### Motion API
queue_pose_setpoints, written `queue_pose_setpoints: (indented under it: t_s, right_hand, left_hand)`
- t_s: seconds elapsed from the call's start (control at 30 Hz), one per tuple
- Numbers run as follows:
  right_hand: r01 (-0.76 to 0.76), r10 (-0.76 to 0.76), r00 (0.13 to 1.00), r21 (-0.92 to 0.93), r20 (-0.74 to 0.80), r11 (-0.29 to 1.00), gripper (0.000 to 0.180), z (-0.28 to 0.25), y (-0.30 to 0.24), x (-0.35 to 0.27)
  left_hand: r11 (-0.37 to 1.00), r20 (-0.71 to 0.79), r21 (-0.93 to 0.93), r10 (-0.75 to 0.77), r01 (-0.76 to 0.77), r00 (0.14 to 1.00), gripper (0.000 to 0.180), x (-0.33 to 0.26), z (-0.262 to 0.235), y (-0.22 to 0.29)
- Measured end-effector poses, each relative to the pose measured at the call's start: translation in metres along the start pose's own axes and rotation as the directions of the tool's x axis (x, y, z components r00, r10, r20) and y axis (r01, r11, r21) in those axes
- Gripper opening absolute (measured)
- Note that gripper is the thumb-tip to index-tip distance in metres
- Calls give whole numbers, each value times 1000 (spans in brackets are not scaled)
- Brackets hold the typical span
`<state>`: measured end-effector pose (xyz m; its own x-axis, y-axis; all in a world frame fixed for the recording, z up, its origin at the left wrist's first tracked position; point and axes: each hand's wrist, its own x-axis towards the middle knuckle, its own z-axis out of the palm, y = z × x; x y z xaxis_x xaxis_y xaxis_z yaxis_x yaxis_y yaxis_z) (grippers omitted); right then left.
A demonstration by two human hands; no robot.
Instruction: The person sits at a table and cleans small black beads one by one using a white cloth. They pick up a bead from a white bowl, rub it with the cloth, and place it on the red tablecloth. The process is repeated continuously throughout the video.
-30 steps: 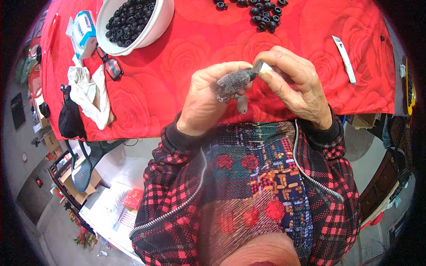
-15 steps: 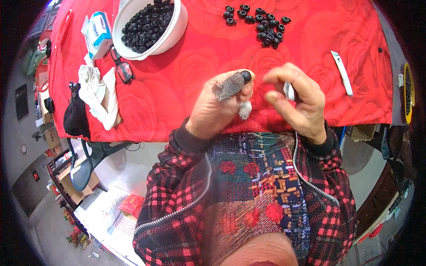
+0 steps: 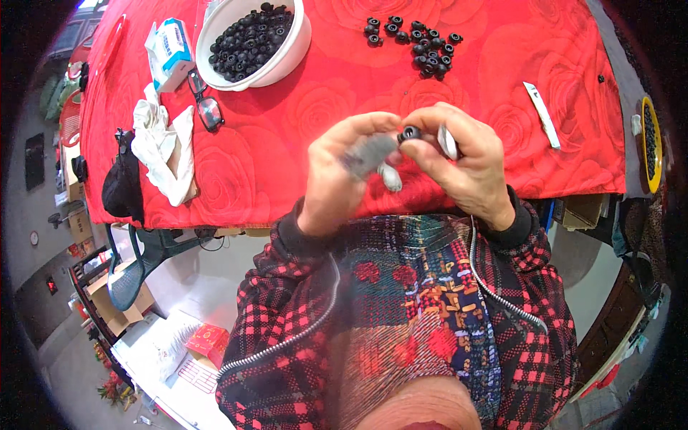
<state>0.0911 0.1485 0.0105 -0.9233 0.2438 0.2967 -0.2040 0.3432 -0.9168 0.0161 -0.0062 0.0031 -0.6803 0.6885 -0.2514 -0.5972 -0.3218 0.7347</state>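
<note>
A small round black part [image 3: 410, 133] with a ring-shaped opening is between my two hands, above the near half of the red table. My right hand [image 3: 469, 161] pinches it between thumb and forefinger. A pale wrapping [image 3: 448, 142] shows on another right finger. My left hand [image 3: 340, 161] is closed at the part's left side, its thumb in a worn grey cover [image 3: 373, 154], blurred by motion. A whitish finger cover [image 3: 390, 178] shows below it. Beyond my hands lies a loose group of similar black parts [image 3: 433, 54].
A white bowl [image 3: 297, 46] full of black parts stands far left. Near it are a blue-white box [image 3: 170, 54], black glasses [image 3: 210, 111], white cloth [image 3: 168, 150] and a black cloth item [image 3: 122, 183]. At right lie a white strip [image 3: 542, 115] and a yellow-rimmed container [image 3: 657, 143].
My right hand has moved left to meet my left hand and now grips the black part, which has turned to show its opening. The view has shifted slightly.
</note>
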Motion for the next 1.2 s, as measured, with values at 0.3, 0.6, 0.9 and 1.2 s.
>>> queue_pose_setpoints:
  t_s: [0.3, 0.6, 0.9, 1.2]
  right_hand:
    - [318, -303, 926, -32, 226, 947, 33, -14, 4, 4]
    - [588, -608, 793, -232, -20, 775, 35, -6, 9, 2]
    - [478, -500, 866, -284, -5, 831, 33, -8, 6, -6]
    - [-50, 49, 992, 4, 120, 999, 18, -23, 2, -2]
  left_hand:
    - [918, 274, -39, -369, 394, 888, 35, 4, -15, 3]
    - [967, 240, -92, -209, 236, 948, 23, -3, -4, -4]
    - [988, 173, -38, -143, 151, 975, 27, 0, -1, -2]
    - [982, 196, 189, -25, -13, 980, 22, 6, -3, -1]
